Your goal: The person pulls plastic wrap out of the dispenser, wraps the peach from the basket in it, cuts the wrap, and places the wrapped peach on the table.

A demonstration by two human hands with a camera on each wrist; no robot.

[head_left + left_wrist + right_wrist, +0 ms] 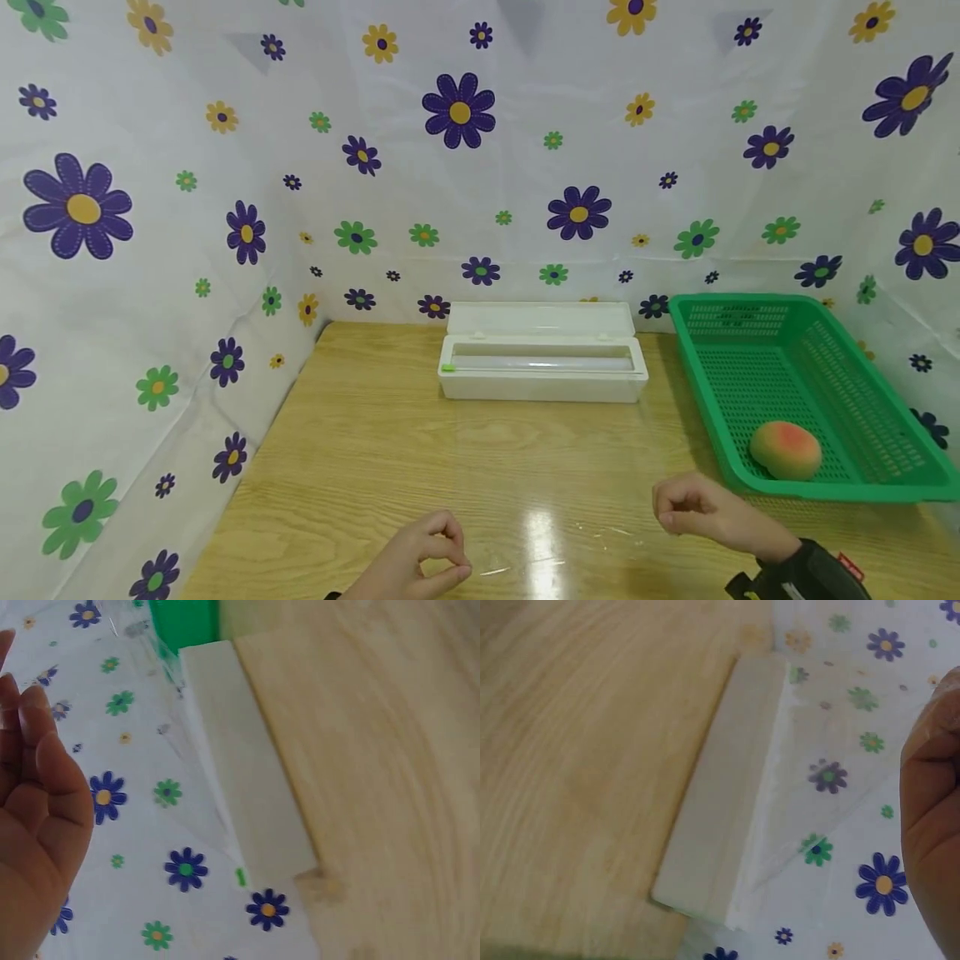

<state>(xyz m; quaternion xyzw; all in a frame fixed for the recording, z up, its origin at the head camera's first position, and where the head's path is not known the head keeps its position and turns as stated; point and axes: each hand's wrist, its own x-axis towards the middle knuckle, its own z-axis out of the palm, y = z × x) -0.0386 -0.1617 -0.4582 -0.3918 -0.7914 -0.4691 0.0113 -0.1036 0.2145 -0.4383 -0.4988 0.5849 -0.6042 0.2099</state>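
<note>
A transparent sheet of cling film is drawn out toward me from a white cling film dispenser at the back of the table. Its lid stands raised, and a roll lies inside. My left hand pinches the film's near left corner between thumb and fingers. At the right corner, my right hand pinches it the same way. In the right wrist view, the film stretches from the dispenser to that hand. Both hands are above the tabletop.
A green plastic basket stands at the right, just beyond my right hand. One mango lies in its near end. Behind the wooden table hangs a flower-patterned cloth, which also runs down the left side. A green slider sits on the dispenser's left end.
</note>
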